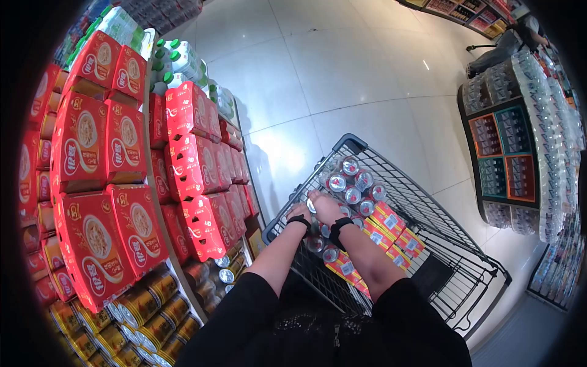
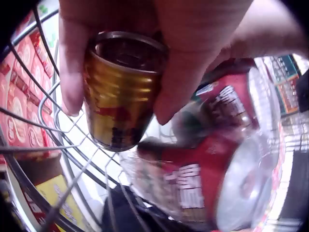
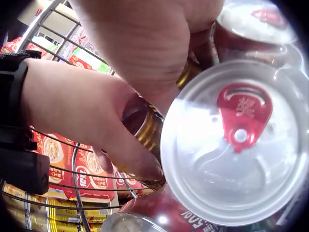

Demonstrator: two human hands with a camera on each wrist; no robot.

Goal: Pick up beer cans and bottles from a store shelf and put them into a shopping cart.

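A black wire shopping cart (image 1: 422,189) stands in front of me, with both hands inside its far-left part. My left hand (image 1: 298,213) grips a gold can (image 2: 123,92) with fingers on one side and thumb on the other, close to the cart's wire side. Right beside it, my right hand (image 1: 327,209) curls down among the cans, its fingers round another gold can (image 3: 188,75) that is mostly hidden. Red cans (image 2: 193,179) in clear wrap lie next to the left hand's can. A silver can lid (image 3: 236,140) with a red tab stands close by the right hand.
Yellow-and-red boxes (image 1: 385,226) fill the cart's middle. At left are shelves of red cartons (image 1: 92,238) and gold cans (image 1: 147,324). A bottle display (image 1: 504,140) stands at right on the pale tiled floor (image 1: 367,73), with a person (image 1: 507,49) behind it.
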